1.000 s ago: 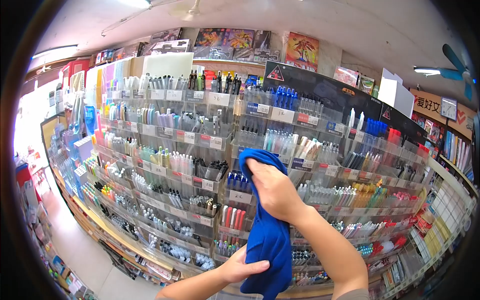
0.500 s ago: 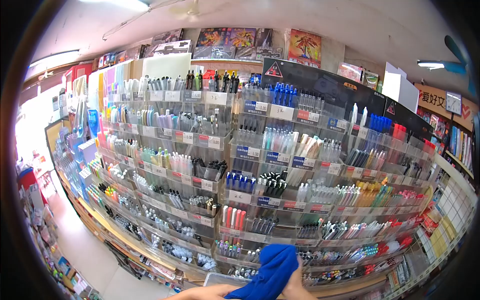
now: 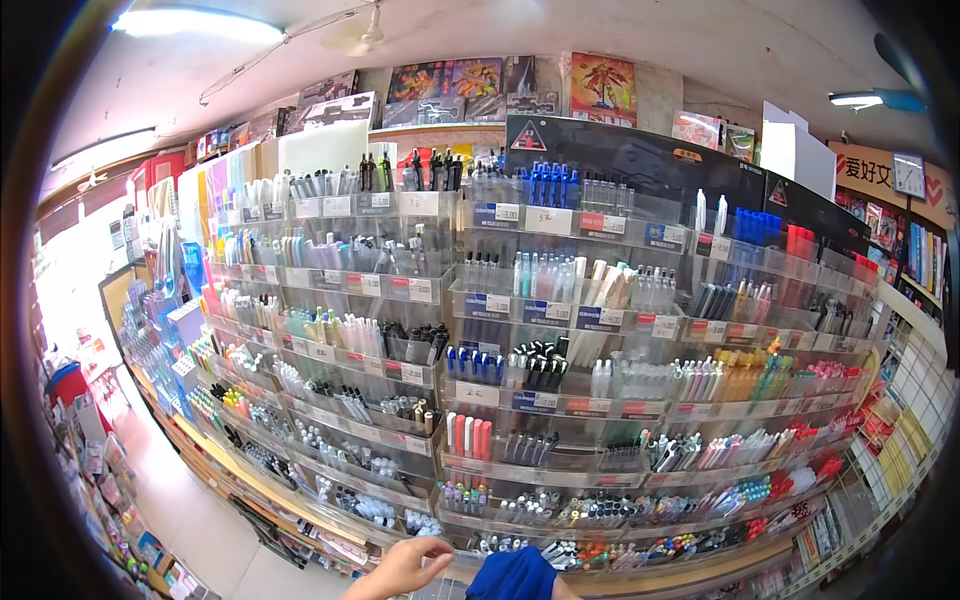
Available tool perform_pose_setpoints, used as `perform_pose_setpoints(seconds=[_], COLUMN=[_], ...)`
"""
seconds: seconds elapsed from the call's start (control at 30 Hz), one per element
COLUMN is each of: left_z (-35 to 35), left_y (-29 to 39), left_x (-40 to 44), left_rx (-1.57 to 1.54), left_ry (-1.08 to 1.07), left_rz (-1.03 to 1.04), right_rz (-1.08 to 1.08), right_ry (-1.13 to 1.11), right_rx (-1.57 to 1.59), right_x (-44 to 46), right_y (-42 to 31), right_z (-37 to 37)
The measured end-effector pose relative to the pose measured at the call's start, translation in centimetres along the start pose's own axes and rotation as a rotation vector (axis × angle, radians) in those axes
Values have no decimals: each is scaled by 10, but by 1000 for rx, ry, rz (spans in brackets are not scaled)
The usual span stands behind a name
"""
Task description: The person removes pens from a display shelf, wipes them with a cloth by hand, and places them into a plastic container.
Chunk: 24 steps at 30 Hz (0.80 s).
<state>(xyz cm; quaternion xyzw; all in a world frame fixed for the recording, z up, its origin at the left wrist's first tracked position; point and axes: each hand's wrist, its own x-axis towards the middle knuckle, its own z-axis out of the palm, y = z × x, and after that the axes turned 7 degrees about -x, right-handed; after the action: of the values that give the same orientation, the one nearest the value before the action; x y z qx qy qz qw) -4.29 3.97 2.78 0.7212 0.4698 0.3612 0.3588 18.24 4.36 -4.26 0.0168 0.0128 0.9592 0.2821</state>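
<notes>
A blue cloth (image 3: 512, 577) bunches up at the bottom edge of the view, in front of the lowest pen racks. Only a sliver of my right hand (image 3: 564, 590) shows at the cloth's right side, holding it; the fingers are hidden behind the fabric. To the left of the cloth is my left hand (image 3: 412, 566), empty, its fingers loosely curved and the thumb apart from them. A small gap separates this hand from the cloth. Behind both hands rise clear plastic pen racks (image 3: 480, 395), filled with many pens and fitted with price labels.
A wooden shelf edge (image 3: 690, 572) runs below the racks. At the right stands a white wire grid (image 3: 915, 420) with packets. Boxed toys (image 3: 603, 88) line the top shelf. A tiled aisle (image 3: 165, 455) and another goods display (image 3: 120, 510) lie to the left.
My left hand has come off the cloth and risen to its left. The cloth and my right hand have sunk lower in view. The view has tilted slightly.
</notes>
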Motion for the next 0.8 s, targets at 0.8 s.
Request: perform_pose_setpoints(seconds=[0.8], left_z=[43], left_y=[-71], left_x=[-16], left_rx=[-299], left_ry=[610], left_rz=[-85], right_rz=[-127], right_ry=[99], right_rx=[-391], right_x=[-6], right_y=[-1], right_z=[-25])
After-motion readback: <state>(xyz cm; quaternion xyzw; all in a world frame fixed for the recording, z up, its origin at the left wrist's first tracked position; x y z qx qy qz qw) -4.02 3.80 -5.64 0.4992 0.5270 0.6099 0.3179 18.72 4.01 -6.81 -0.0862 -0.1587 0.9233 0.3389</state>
